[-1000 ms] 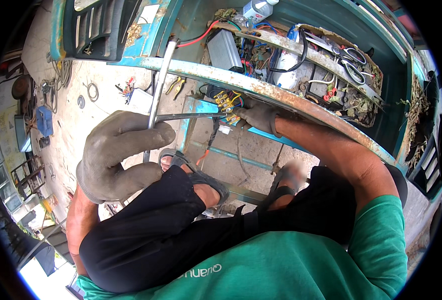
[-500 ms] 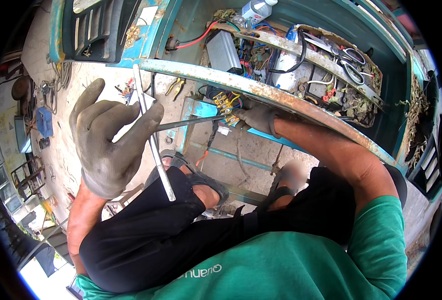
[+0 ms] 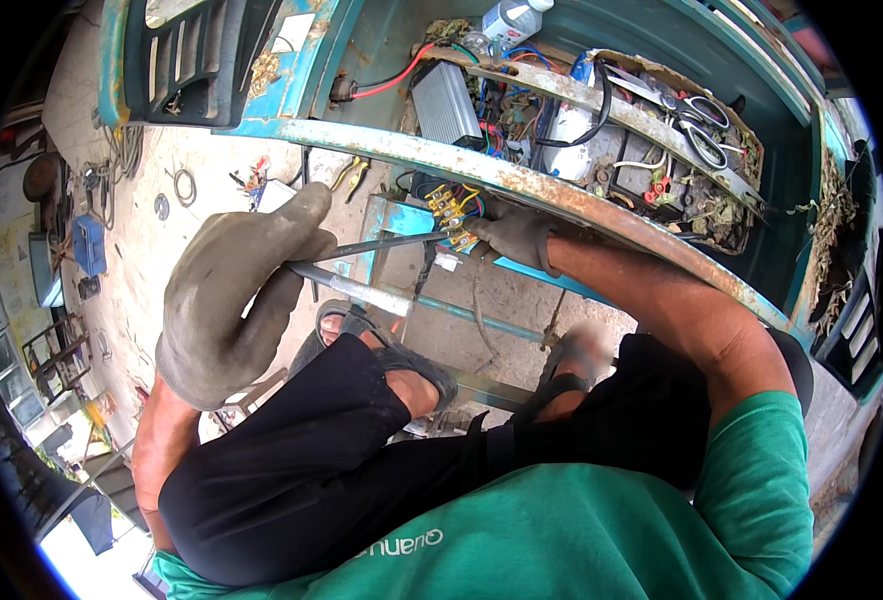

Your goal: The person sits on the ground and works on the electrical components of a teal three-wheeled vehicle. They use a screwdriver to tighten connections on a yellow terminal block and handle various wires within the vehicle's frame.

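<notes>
My left hand, in a grey work glove, is closed around the crossbar of a T-handle wrench. One end of the bar sticks out past the fingers, tilted down to the right. The wrench's thin dark shaft runs rightward, its tip meeting a terminal block with yellow metal contacts and coloured wires. From the other side my gloved right hand holds that block under the rusty frame edge, its fingertips partly hidden. How the tip seats on the contact is too small to tell.
A rusty teal frame rail crosses above my right forearm. Behind it, an open compartment holds a silver finned box, scissors, a bottle and loose wires. Yellow-handled pliers lie on the floor beyond my left hand.
The wrench's crossbar has turned from near upright to slanting right. My left hand has gone from spread fingers to wrapped round the bar. The right hand and terminal block stay in place.
</notes>
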